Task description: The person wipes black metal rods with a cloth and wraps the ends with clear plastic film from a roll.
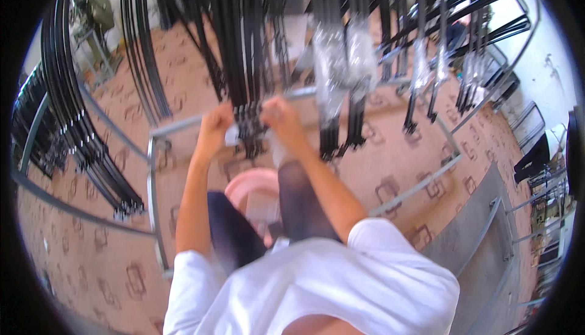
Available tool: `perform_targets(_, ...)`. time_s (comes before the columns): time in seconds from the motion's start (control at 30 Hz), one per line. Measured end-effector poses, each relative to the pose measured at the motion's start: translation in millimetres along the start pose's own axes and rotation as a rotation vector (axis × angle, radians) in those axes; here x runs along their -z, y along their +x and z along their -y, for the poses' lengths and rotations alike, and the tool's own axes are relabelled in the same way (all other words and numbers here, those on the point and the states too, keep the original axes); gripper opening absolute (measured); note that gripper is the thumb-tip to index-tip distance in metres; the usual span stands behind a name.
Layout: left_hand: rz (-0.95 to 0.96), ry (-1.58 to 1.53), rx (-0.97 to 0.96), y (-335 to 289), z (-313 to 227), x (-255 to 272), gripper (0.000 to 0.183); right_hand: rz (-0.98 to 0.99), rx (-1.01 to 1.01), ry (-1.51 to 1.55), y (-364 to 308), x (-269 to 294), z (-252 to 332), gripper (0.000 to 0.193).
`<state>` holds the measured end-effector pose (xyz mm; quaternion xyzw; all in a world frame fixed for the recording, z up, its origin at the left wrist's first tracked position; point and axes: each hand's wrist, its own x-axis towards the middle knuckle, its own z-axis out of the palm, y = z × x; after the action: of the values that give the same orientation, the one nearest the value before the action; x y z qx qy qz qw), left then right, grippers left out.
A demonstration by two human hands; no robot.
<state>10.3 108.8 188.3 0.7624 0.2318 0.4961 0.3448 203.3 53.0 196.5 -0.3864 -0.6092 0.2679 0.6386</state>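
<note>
two curled hands, left and right, at either side of hanging black strips, pinch unclear

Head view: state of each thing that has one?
Middle black strips: hanging, bunched.
Left hand: curled at their left edge, hold unclear.
Right hand: curled at their right edge, hold unclear.
Left black strips: hanging aslant, uncovered.
Clear plastic covers: around strips, lower ends protruding.
Pink round item: partly hidden.

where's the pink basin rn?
Head view, left of centre: the pink basin shows between the legs, below the left hand and right hand.
</note>
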Motion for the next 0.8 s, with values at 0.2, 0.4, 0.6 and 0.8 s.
perform_targets(0.2, 0.046, -0.306, 0.323, 11, -52, -16, 0.039, -0.125, 0.048, -0.001, 5, 6, -10, 0.007)
perform_targets(0.4, 0.174, -0.258, 0.272, 18, -54, -6, 0.036, -0.145, -0.025, -0.035, 3, -1, 7, 0.007)
perform_targets(0.6, 0.182, -0.175, 0.267, 31, -55, -23, 0.031, -0.125, -0.102, 0.133, 1, 5, 1, 0.007)
perform_targets(0.8, -0.079, -0.124, 0.281, 34, -53, -41, 0.019, 0.082, 0.008, 0.131, 4, 12, 4, 0.014)
